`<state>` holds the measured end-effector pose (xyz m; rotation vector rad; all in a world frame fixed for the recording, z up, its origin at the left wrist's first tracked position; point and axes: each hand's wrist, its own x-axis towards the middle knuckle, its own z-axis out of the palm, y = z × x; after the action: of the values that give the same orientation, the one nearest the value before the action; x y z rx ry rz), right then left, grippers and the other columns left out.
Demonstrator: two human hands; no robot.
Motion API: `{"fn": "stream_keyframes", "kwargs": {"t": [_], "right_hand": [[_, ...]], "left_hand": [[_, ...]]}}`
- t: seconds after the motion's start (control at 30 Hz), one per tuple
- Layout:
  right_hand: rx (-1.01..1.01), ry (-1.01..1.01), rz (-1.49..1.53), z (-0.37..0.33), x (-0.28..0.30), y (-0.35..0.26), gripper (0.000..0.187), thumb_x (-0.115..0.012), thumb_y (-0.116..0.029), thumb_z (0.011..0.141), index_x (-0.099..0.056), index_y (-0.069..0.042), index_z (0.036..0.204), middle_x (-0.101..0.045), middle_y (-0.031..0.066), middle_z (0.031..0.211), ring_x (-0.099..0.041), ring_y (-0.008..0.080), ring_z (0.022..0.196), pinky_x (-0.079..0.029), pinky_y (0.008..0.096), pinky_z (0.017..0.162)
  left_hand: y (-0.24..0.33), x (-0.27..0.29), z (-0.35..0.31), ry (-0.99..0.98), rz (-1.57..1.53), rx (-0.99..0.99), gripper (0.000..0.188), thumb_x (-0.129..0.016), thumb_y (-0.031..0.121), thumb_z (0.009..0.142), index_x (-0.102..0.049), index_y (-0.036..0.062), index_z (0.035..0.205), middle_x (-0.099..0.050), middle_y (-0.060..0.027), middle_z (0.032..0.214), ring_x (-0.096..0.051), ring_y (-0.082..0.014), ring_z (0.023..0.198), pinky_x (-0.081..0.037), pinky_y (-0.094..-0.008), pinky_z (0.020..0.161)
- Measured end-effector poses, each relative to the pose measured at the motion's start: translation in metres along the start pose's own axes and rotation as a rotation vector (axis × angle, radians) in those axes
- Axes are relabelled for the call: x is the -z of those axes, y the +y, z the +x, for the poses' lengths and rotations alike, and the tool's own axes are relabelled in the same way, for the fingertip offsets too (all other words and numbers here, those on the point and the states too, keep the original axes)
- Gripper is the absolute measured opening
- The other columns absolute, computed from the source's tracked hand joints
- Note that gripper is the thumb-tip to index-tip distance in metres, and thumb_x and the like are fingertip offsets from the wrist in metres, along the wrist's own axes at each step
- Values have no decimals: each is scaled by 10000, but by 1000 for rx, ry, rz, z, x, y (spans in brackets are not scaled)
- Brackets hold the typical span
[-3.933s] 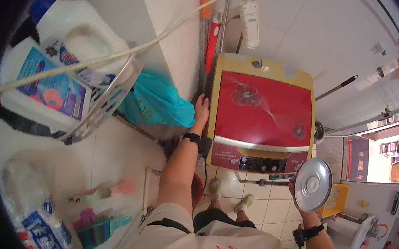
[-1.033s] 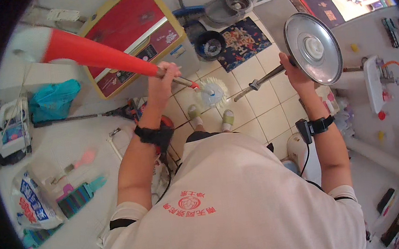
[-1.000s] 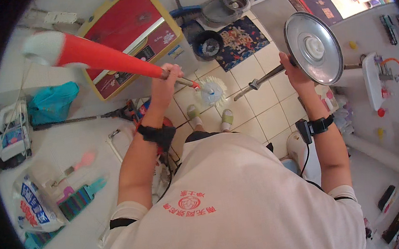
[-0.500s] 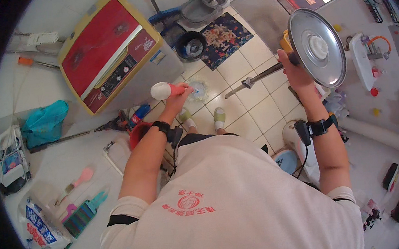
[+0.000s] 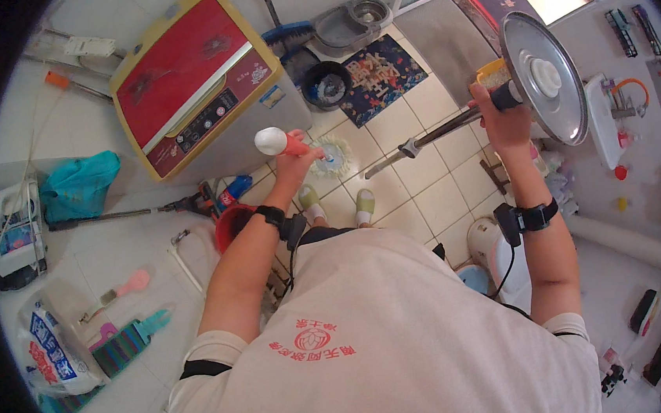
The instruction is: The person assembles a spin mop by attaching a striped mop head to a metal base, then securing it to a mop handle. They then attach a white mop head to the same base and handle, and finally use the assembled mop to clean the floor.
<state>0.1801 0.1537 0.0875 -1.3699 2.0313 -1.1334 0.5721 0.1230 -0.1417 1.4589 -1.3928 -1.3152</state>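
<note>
My left hand (image 5: pixel 296 168) is wrapped round an upright mop (image 5: pixel 271 142) near its white-and-orange top end. Its round head, with a pale fringe, rests on the floor tiles below. On the right, my raised right hand (image 5: pixel 505 120) is closed on a long metal pole (image 5: pixel 434 136). One end slants down toward the floor in the middle. At the other end, just past a black section by my fingers, is a large shiny metal disc (image 5: pixel 543 78) with a white round centre. Whether the disc is fixed to the pole cannot be made out.
A red-topped washing machine (image 5: pixel 182 78) stands at the far left. Behind the mop are a black basin (image 5: pixel 326 85), a grey mop bucket (image 5: pixel 350 25) and a dark doormat (image 5: pixel 384 78). A red bucket (image 5: pixel 231 224) stands by my left forearm, and a white washbasin (image 5: pixel 599 116) is at right.
The view has shifted a little. The pole in my right hand has turned slightly, showing more of the black section beside the disc. My left hand still grips the mop.
</note>
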Motion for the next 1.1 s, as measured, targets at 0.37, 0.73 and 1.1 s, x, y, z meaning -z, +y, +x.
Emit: {"fn": "stream_keyframes", "kwargs": {"t": [0.37,0.73,1.1], "right_hand": [[16,26,9,5,18,-29,409,-745,-356,929,-688,-17,707,-723,37,649,-670,124,620,-521,310,649],[123,89,150,10,14,-26,303,-731,-267,954,-661,-15,800,-705,67,645,-673,128,598,-514,283,603],[-98,19,696,20,7,-53,314,-728,-199,951,-550,-77,723,-526,17,534,-496,126,424,-460,288,496]], "left_hand": [[-42,10,-9,-98,28,56,815,-851,200,814,-420,-1,1477,-600,-112,1244,-585,-206,1179,-467,-343,1023],[35,-10,-49,-778,162,285,532,-743,216,914,-579,-12,1367,-668,-141,1269,-647,-220,1147,-506,-346,996],[269,-70,-58,-696,-50,-165,510,-693,174,966,-516,11,1416,-623,-142,1321,-610,-227,1204,-486,-362,1044]]}}
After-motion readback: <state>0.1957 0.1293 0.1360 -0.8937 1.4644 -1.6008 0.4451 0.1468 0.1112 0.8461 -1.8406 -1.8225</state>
